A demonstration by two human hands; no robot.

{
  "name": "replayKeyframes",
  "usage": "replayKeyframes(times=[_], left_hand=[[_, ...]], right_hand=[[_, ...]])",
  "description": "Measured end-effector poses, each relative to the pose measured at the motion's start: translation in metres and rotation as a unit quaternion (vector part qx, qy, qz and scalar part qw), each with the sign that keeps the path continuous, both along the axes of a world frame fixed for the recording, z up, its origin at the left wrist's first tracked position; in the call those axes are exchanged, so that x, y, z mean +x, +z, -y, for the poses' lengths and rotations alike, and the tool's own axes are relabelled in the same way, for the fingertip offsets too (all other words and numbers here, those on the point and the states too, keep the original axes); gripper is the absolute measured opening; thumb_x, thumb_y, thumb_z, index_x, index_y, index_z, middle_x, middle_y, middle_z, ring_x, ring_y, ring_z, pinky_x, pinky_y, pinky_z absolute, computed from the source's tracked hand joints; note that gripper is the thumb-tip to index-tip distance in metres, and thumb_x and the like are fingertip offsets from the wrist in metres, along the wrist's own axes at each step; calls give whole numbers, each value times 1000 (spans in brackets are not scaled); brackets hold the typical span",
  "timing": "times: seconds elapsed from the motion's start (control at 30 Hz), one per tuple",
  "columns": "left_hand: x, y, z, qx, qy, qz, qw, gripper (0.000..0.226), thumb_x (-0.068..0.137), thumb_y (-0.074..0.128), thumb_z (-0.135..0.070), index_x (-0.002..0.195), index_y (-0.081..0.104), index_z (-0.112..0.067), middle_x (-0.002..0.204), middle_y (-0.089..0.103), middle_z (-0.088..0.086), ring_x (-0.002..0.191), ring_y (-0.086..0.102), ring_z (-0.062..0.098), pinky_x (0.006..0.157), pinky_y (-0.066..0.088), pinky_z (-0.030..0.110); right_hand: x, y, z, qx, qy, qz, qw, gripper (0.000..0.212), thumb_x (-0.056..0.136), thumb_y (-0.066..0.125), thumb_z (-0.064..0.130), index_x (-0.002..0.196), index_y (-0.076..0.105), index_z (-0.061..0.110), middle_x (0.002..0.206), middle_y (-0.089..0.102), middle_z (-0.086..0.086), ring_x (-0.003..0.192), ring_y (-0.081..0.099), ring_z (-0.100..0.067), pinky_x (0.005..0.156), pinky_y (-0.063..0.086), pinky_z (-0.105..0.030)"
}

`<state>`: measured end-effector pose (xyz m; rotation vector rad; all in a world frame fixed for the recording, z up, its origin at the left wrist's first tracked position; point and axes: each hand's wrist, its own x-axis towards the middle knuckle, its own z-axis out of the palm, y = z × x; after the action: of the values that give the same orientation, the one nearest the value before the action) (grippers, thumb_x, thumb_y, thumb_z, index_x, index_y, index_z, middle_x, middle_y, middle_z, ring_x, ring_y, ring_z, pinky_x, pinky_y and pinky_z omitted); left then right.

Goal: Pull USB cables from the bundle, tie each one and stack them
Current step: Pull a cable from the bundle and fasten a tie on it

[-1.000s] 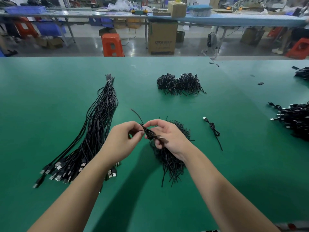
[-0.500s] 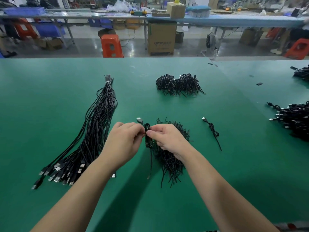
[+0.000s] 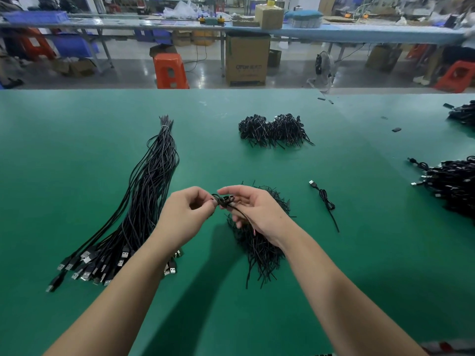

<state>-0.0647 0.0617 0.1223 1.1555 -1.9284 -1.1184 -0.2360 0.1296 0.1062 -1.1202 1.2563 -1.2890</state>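
A long bundle of black USB cables [image 3: 151, 191] lies on the green table [image 3: 77, 150] at the left, plugs toward me. Between my hands is one coiled black USB cable [image 3: 224, 200]. My left hand [image 3: 185, 214] pinches its left side with thumb and fingers. My right hand [image 3: 257, 211] pinches its right side, and the cable's tail runs down across the palm. Under my right hand lies a pile of tied cables [image 3: 259, 242]. A second pile of tied cables [image 3: 272, 131] sits farther back.
One loose USB cable [image 3: 325, 201] lies to the right of my hands. More black cable heaps [image 3: 449, 183] sit at the table's right edge. Beyond the far edge are an orange stool [image 3: 169, 70], a cardboard box [image 3: 246, 60] and a long workbench.
The straight tail that stuck up from the coil a second ago has been wound in. The coil now sits compact between both hands, which stayed in nearly the same place.
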Motion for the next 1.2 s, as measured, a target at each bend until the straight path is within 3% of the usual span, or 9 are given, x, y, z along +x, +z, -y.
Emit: replayKeyframes(times=[0.13,0.27,0.4,0.57,0.67,0.8,0.93,1.07,1.2], left_hand=[[1,-1,0,69,-13,-36,997,14,88,71,-15,75,69,-15,64,67,2,56,50,10,55,36,24],[-1,-1,-6,-132,-29,52,989,14,90,69,-16,79,63,-20,70,65,-6,63,55,6,63,42,20],[-2,-2,-10,-450,-48,145,880,9,88,64,-8,85,65,-16,79,65,-6,73,62,21,82,39,38],[1,-9,-7,-566,-62,191,800,18,82,64,1,91,68,-13,86,67,-2,74,62,25,84,40,42],[0,-8,-9,-500,-73,159,848,9,87,64,-6,90,68,-14,83,65,-4,73,61,23,78,40,39],[0,-1,-9,-198,-35,27,979,17,90,67,-11,79,63,-22,68,60,-10,62,52,5,65,41,25],[-1,1,-2,22,-26,-65,997,14,91,68,-8,78,65,-12,61,59,0,60,47,15,62,37,29],[-3,-1,-6,-8,-35,-45,998,13,91,69,-12,78,64,-13,60,57,-4,55,44,11,54,36,25],[-4,2,-11,-252,-41,46,966,12,90,68,-9,81,63,-16,71,61,-8,66,54,12,68,46,29]], right_hand=[[2,-2,2,3,-19,-57,998,21,92,69,5,101,75,23,77,71,13,60,54,-1,54,41,-14],[0,-6,5,17,-64,-85,994,5,92,72,24,97,74,23,56,55,16,42,41,0,44,34,-10],[4,-3,6,45,-58,-28,997,19,99,63,24,86,76,27,57,40,1,50,27,-13,42,25,-20],[1,2,5,76,-61,-18,995,14,93,69,26,102,63,19,52,42,8,43,27,-11,40,25,-21],[1,2,4,53,-45,-9,998,6,96,62,18,101,64,15,54,42,4,43,30,-14,41,30,-25],[-1,2,1,15,13,43,999,29,100,50,-2,111,70,17,82,65,-7,55,52,-14,55,53,-27],[-1,1,1,2,13,-28,1000,29,89,73,5,111,74,24,94,72,4,71,52,-11,59,49,-22],[-2,-2,4,25,-69,-78,994,16,86,78,30,102,78,24,75,68,8,56,45,-9,56,41,-17],[3,-3,4,37,-55,-67,996,19,96,66,36,82,78,34,54,57,3,50,48,-12,55,45,-23]])
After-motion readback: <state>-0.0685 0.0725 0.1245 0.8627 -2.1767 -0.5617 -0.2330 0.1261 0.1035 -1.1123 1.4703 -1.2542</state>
